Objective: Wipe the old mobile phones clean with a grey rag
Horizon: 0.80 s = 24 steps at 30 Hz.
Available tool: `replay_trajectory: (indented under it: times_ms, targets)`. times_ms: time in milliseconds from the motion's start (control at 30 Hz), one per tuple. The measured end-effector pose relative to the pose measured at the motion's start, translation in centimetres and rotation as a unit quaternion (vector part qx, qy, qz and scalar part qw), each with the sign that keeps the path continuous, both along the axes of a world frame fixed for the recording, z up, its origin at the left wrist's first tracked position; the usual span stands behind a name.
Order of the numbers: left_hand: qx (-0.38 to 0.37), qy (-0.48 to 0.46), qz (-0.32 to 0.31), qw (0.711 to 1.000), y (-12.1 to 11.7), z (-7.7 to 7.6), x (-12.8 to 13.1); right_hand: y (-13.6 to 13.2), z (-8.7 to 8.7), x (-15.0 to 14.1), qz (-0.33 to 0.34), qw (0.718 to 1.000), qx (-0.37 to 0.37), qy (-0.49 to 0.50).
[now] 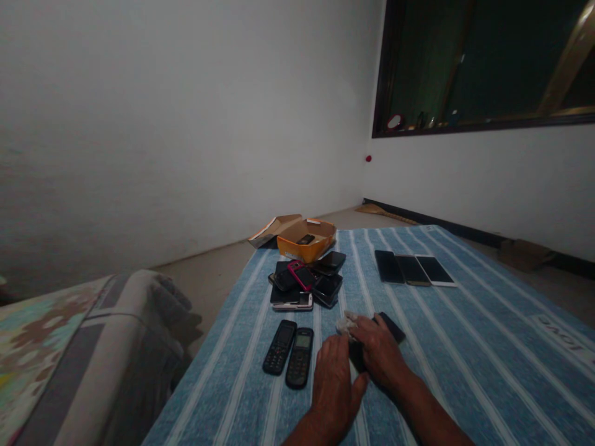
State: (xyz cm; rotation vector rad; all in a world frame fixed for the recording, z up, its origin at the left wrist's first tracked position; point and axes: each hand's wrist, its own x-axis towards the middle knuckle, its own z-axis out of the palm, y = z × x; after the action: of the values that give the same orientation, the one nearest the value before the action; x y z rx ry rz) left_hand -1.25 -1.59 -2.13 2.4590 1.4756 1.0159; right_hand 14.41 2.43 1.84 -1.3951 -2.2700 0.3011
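A blue-striped cloth (pixel 469 347) covers the surface, and on it three smartphones (pixel 413 269) already lie neatly side by side, while a loose heap of dark phones (pixel 297 285) remains in front of an open orange box (pixel 307 240), with two keypad phones (pixel 288 354) set together nearer the hands. The right hand (pixel 379 353) closes narrowly over a wad of white rag (pixel 346 324), pressing it onto a black phone (pixel 393 326), and the flat left hand (pixel 332 387) rests just beside it, apparently holding nothing.

Black smartphone (pixel 393 326) — mostly hidden beneath the hands (pixel 332 384)
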Motion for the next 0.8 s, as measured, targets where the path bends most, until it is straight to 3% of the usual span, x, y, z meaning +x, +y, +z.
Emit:
replay_trajectory:
  times_ms: [300, 567, 800]
  targets:
    - [0.04, 0.012, 0.014, 0.999, 0.1, 0.1, 0.2, 1.2, -1.1, 3.1, -0.145, 0.988, 0.0, -0.061]
    - [0.018, -0.006, 0.003, 1.0, 0.2, 0.9, 0.3, 0.3, -2.2, 3.0, -0.155, 0.986, 0.019, -0.052]
    - [-0.008, -0.014, -0.004, 1.0, -0.1, 2.0, 0.2, -3.0, -2.7, 3.5, -0.167, 0.984, 0.058, -0.039]
